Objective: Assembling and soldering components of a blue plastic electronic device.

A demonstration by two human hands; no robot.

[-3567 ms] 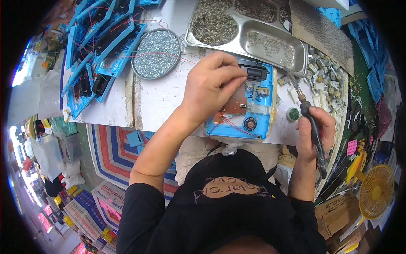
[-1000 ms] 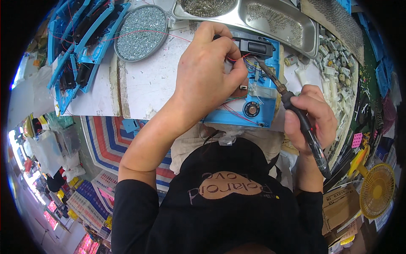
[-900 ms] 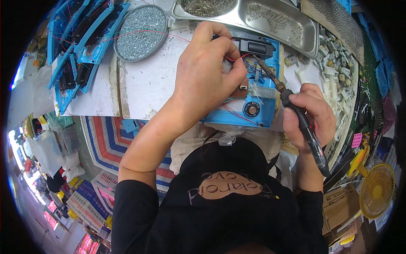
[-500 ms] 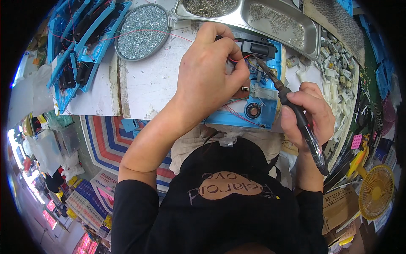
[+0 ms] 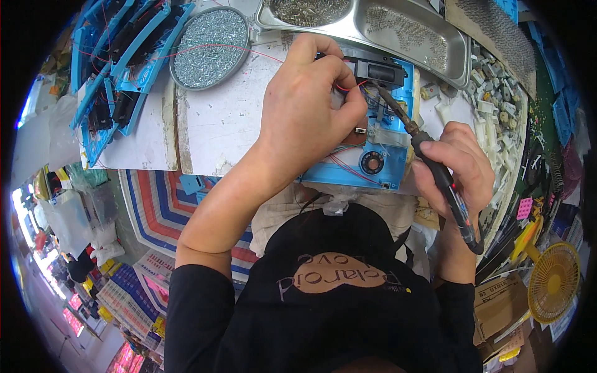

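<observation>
My left hand (image 5: 308, 102) is closed in a pinch on a thin red wire (image 5: 357, 85) above an open blue plastic housing (image 5: 323, 172). Its fingertips partly cover the housing's upper left. In my right hand (image 5: 467, 168) is a black-handled soldering iron (image 5: 443, 177), slanting up and left. The iron's tip ends beside the red wire, just below a black rectangular part (image 5: 380, 73) at the housing's top; whether they touch is too small to tell. A small round speaker (image 5: 372, 163) sits lower in the housing, with thin wires and a brown circuit board (image 5: 356, 137) nearby.
A round dish of small screws (image 5: 209, 50) stands at the back left, beside stacked blue housings with wires (image 5: 124, 81). A divided metal tray (image 5: 407, 37) holds springs behind my hands. Several small motors and white parts (image 5: 497, 118) lie right. A yellow fan (image 5: 553, 283) stands lower right.
The soldering iron's handle and my right hand have shifted slightly, with the handle's rear end a little higher. My left hand stays almost still on the red wire.
</observation>
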